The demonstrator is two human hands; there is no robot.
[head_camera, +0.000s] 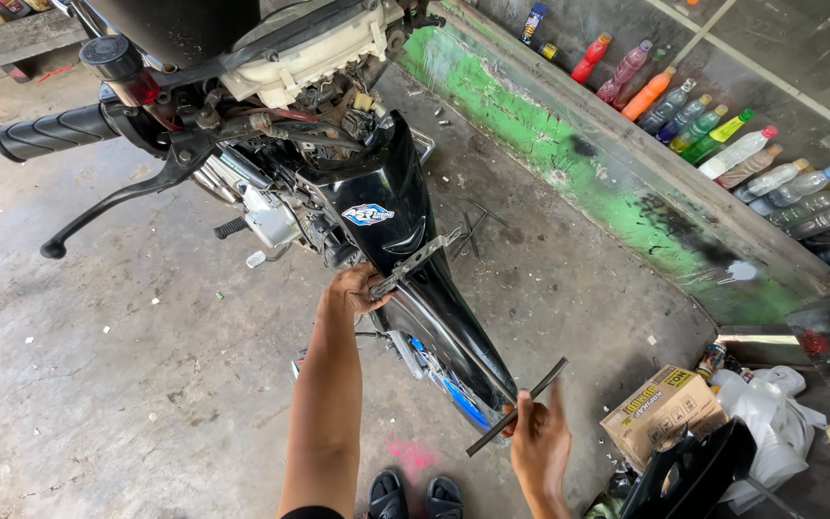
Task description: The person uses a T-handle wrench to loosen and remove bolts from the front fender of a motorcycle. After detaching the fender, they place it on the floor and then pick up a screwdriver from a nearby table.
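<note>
Coloured bottles (pixel 722 144) line the shelf; our left hand (pixel 353 288) grips a metal bracket (pixel 415 261), our right hand (pixel 538 444) pinches a dark strip (pixel 516 407).

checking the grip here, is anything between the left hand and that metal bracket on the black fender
Nothing visible: the left hand is already on the metal bracket over the black fender. The right hand holds a dark strip, clear of it.
</note>
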